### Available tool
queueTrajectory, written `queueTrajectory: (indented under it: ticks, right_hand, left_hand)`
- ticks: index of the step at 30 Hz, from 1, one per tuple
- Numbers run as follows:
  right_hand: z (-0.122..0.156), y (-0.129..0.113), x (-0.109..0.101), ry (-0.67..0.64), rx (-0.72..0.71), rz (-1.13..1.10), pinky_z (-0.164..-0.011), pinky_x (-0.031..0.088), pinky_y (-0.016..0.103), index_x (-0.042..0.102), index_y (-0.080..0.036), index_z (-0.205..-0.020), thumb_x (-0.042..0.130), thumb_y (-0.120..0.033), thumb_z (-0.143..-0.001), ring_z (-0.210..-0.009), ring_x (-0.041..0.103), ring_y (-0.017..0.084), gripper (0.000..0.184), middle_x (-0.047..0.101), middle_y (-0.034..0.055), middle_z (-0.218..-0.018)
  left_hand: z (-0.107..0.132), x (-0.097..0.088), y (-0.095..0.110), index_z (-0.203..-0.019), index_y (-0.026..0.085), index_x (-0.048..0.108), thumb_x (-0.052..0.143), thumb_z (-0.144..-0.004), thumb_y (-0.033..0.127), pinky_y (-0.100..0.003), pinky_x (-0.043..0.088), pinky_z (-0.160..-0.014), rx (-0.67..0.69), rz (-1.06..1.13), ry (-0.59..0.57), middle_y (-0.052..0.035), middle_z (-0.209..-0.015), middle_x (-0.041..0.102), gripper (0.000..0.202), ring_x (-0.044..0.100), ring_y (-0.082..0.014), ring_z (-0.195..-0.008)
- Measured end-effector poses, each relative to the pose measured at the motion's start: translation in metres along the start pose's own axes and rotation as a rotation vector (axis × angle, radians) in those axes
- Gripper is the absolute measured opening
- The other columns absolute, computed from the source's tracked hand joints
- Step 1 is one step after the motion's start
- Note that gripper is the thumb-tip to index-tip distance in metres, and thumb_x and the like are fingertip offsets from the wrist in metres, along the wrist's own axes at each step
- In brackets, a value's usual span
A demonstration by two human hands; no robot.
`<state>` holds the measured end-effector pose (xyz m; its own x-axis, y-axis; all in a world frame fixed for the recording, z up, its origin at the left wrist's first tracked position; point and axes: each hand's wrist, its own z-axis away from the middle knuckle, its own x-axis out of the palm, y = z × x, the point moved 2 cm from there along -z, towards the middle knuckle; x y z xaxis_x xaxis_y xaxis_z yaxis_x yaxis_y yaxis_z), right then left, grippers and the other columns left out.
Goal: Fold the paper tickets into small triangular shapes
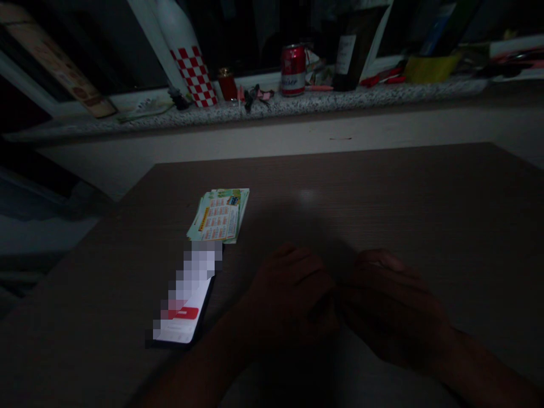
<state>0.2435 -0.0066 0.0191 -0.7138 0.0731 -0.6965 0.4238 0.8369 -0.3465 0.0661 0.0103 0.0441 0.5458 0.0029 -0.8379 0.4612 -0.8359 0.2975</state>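
My left hand [293, 297] rests low over the dark wooden table [425, 198], its fingers curled in. Close beside it, my right hand [393, 309] has its fingers bent too, and the two nearly meet or touch at the thumbs. Deep shadow covers both, so whatever they hold, if anything, is hidden. To the left of my left wrist lies a phone [182, 314] with a lit screen, partly blurred out. Just beyond its top end is a small stack of printed cards [219, 218], pale green with rows of orange print.
Along the granite windowsill [238, 113] stand a red-and-white checked bottle [193, 71], a red can [293, 71], a small red jar [227, 85], a dark pouch [352, 54] and a yellow container [431, 68]. A long patterned tube [59, 62] leans at the left.
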Motion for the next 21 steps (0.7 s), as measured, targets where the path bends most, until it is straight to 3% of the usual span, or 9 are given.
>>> queueTrajectory:
  ticks: [8, 16, 21]
  right_hand:
    - [-0.004, -0.008, -0.008, 0.133, 0.058, 0.022, -0.072, 0.050, 0.036, 0.062, -0.022, -0.091, 0.065, -0.010, -0.079, -0.064, 0.065, 0.015, 0.018, 0.069, -0.0004, -0.074]
    - [-0.007, -0.004, -0.017, 0.183, 0.081, -0.016, -0.072, 0.052, 0.040, 0.062, -0.020, -0.096, 0.066, -0.002, -0.075, -0.066, 0.066, 0.017, 0.029, 0.069, 0.0015, -0.076]
    - [-0.007, -0.001, -0.019, 0.186, 0.102, -0.021, -0.071, 0.052, 0.040, 0.063, -0.023, -0.097, 0.067, -0.004, -0.075, -0.067, 0.066, 0.018, 0.029, 0.070, 0.0003, -0.077]
  left_hand:
    - [0.005, 0.000, -0.009, -0.075, 0.017, 0.056, 0.056, -0.077, 0.016, -0.030, 0.038, -0.068, -0.048, 0.003, -0.019, -0.0015, -0.073, 0.059, 0.002, 0.051, -0.0153, -0.071]
    - [0.009, -0.008, -0.021, -0.074, 0.016, 0.056, 0.056, -0.075, 0.015, -0.031, 0.038, -0.068, -0.154, -0.070, -0.094, -0.0008, -0.076, 0.058, 0.002, 0.051, -0.0156, -0.074]
    - [0.010, -0.013, -0.026, -0.073, 0.017, 0.056, 0.055, -0.075, 0.015, -0.031, 0.039, -0.068, -0.199, -0.144, -0.154, -0.0021, -0.077, 0.058, 0.002, 0.051, -0.0171, -0.075]
